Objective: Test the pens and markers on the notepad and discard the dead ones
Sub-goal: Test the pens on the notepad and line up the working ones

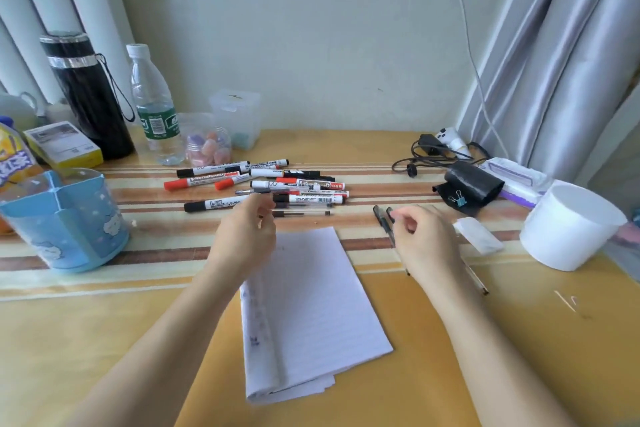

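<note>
Both arms reach in from the near edge of the yellow table [104,340], and the notepad [311,315] lies between them, its far corner tucked just under the left hand [242,236]. That left hand hovers at the near edge of the pile of pens and markers [263,187], fingers curled loosely toward the thumb; whether it grips anything, I cannot tell, since motion blur hides the fingertips. The pile spreads across the striped cloth [156,246], mostly red- and black-capped whiteboard markers lying roughly parallel to the back wall, with thin clear pens along its near side.

Over on the right, the right hand [426,243] sits half-closed over two black pens [382,224] that lie side by side, pointing away. Fingers are bent inward above them; contact is unclear. Another thin pen [476,279] pokes out from under the wrist toward the near right.

Open room: bare tabletop in front of the notepad on both sides, and a clear strip of cloth between the pile and the blue pen holder [69,218] at the left edge. To the right it is tighter, with a white eraser [479,237] just beside the right hand, then a white tub [571,225] near the table's right edge. Behind those, a black pouch [474,185] and a tangle of cable [433,156]. Bottles and jars line the back-left corner against the wall.
</note>
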